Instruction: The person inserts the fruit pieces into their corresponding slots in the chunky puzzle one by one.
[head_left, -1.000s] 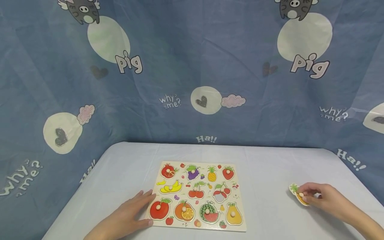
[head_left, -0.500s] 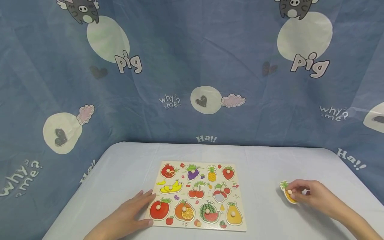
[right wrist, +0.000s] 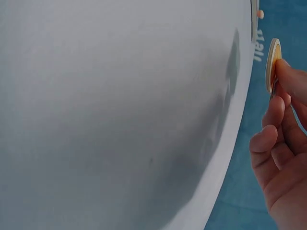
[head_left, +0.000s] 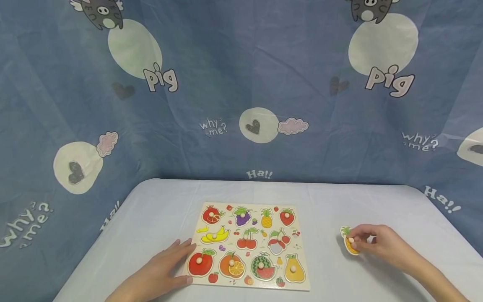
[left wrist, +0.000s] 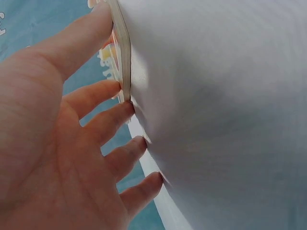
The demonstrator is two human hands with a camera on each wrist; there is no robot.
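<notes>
My left hand [head_left: 158, 270] lies at the left edge of a fruit knob puzzle board [head_left: 262, 247], thumb and fingers spread and touching it. In the left wrist view the thumb and fingertips meet the board's edge [left wrist: 125, 62]. My right hand [head_left: 385, 243] pinches a pineapple puzzle piece [head_left: 350, 247] by its pale knob, to the right of the board. The right wrist view shows this piece [right wrist: 271, 67] edge-on and raised above the table. On the board, the pineapple picture [head_left: 266, 219] bears no knob, while knobs show on the other large fruits.
A white cloth covers the table [head_left: 332, 277]. Beyond it hangs a blue printed curtain [head_left: 211, 155], which also runs along the left side. Fruit pieces with knobs, such as the strawberry [head_left: 286, 219] and pear [head_left: 295, 272], sit in the board.
My right hand has moved left with the pineapple piece, closer to the board. The left hand and the board have stayed put.
</notes>
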